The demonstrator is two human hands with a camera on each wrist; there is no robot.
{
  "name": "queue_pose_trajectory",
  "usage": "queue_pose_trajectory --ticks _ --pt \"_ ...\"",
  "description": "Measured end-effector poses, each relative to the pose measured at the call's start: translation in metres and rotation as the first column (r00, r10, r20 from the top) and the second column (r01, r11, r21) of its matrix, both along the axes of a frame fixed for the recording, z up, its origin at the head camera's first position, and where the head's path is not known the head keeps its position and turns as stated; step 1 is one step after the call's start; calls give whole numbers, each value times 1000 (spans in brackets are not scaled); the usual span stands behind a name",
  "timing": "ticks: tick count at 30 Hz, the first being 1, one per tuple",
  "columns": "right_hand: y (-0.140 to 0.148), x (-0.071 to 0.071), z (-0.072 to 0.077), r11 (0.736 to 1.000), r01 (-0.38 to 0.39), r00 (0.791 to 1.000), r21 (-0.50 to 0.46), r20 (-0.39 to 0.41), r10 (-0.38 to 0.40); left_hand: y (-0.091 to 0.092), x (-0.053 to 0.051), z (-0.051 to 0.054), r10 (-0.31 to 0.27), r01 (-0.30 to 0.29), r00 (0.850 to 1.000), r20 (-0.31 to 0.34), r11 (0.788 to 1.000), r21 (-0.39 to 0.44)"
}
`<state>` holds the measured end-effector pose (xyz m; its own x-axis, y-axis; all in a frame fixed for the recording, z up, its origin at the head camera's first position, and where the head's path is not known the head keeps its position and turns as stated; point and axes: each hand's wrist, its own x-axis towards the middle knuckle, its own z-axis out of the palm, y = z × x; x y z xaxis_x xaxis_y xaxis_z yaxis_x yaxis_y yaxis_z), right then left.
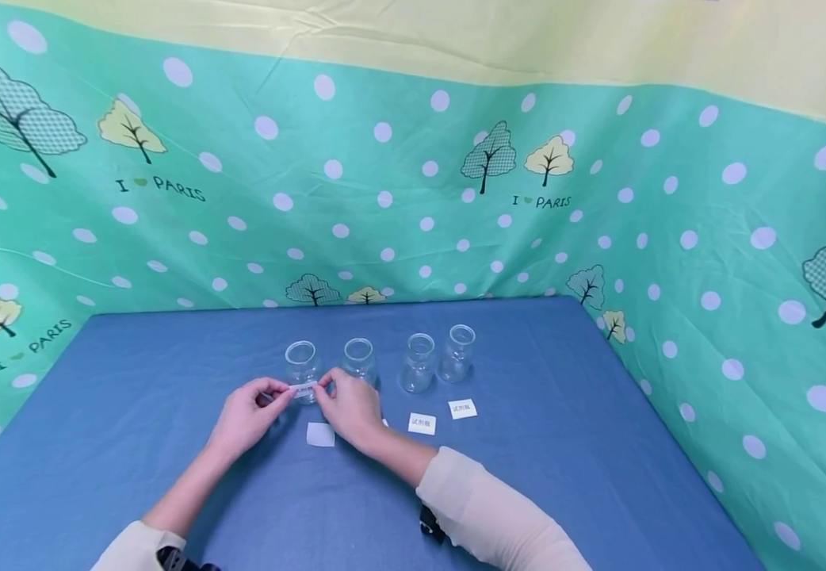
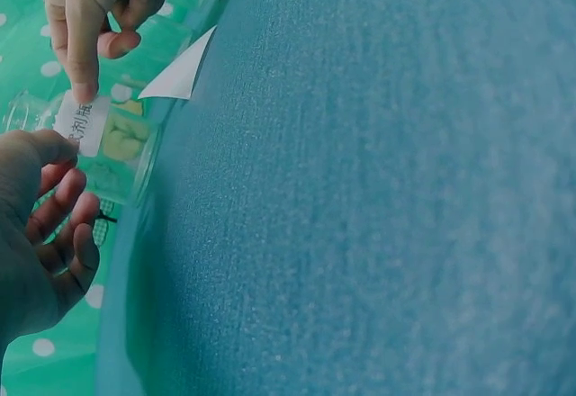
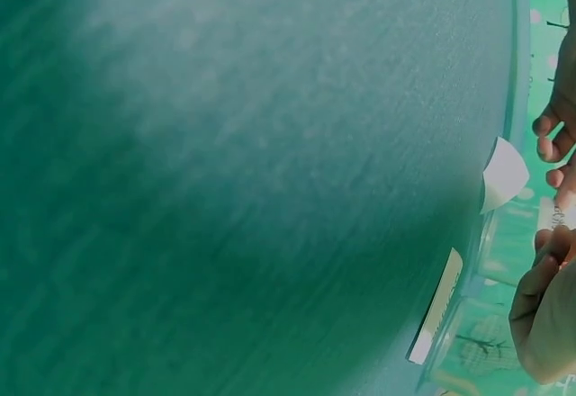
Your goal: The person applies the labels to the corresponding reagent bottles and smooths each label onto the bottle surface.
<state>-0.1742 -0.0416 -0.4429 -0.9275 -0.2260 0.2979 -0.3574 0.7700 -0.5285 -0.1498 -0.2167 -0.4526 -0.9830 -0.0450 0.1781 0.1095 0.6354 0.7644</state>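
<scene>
A white label with handwritten characters lies against the front of the leftmost glass jar. My left hand pinches the label's left end between thumb and index finger; its other fingers are loosely bent in the left wrist view. At the opposite end, my right hand holds the label by its fingertips. The left wrist view shows the label up close, spanning the upright jar between both hands. A blank white paper piece sits on the table just in front of this jar.
To the right stand a second jar, a third jar and a fourth jar. Written labels lie before the two right ones; another is mostly hidden by my right hand. Blue cloth covers the table, with a green curtain behind.
</scene>
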Motion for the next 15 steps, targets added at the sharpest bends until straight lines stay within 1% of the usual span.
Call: queue_pose_trajectory --ticks 5,9,12,15 --pt "-1 0 0 1000 6 1000 -16 5 -6 0 -1 0 2 -2 1000 -12 1000 -12" --pt "-2 0 0 1000 17 1000 -9 16 -17 -2 -1 0 10 -10 1000 -16 1000 -9" --pt "-2 0 0 999 28 999 16 44 -29 -4 -2 -1 26 -26 1000 -6 1000 9" --pt "-1 2 1 999 33 996 43 87 -37 -5 -3 -2 43 -43 999 -5 999 13"
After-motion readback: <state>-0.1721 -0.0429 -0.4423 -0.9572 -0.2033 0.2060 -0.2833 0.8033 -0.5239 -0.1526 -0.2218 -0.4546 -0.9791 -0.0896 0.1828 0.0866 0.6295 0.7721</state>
